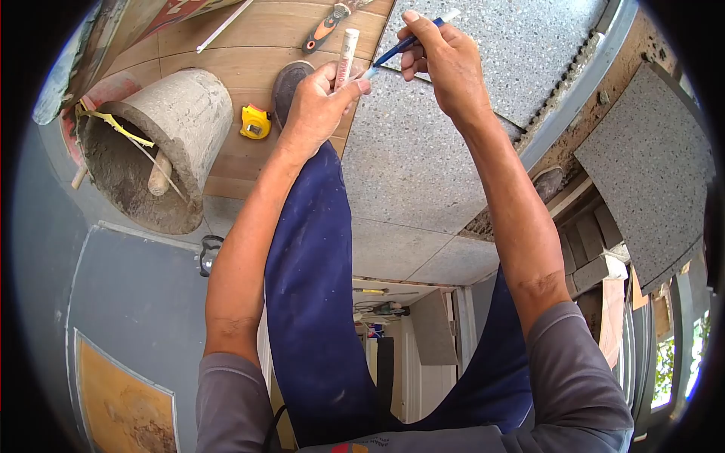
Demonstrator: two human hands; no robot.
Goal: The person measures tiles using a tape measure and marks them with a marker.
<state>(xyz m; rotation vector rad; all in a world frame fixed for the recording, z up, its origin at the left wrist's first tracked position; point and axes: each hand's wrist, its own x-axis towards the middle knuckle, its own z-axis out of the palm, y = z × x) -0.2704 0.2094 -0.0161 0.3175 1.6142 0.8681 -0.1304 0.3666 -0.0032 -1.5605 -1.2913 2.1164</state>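
My left hand [317,102] is closed around a white marker [347,59] with red lettering, which stands upright between the fingers. Thumb and fingertips of that hand also pinch a small pale piece [369,73] at the end of a blue pen [408,44]. My right hand [447,68] grips the pen between thumb and fingers, its white end pointing up and right. Both hands are above speckled grey tiles [423,143]. Left of my left hand, a yellow tape measure [255,121] lies on the wood-look floor [249,75].
A mortar-crusted bucket [189,113] lies tipped at left with a wooden handle [160,174] inside. An orange-and-black handled scraper [326,29] lies at the top. A metal edge [585,83] borders the tiles, with a loose grey tile [649,166] beyond it. My shoe [289,87] is beside the tape measure.
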